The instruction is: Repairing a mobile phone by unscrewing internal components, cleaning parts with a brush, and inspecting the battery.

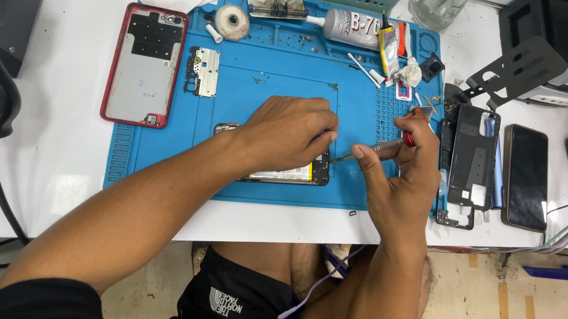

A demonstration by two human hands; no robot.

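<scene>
Left hand [291,133] presses flat on the opened phone [289,173] at the blue mat's [159,146] front-centre, pinning it steady. Right hand [402,168] clamps a screwdriver [376,148], tip at the phone's right end. Phone shows battery, back removed; red back cover [145,64] lies left of the mat.

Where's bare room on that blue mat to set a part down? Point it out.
Free: the blue mat between the small metal plate and left hand. Crowded: the mat's top trays around the glue tube, and its right edge by the right hand.
</scene>
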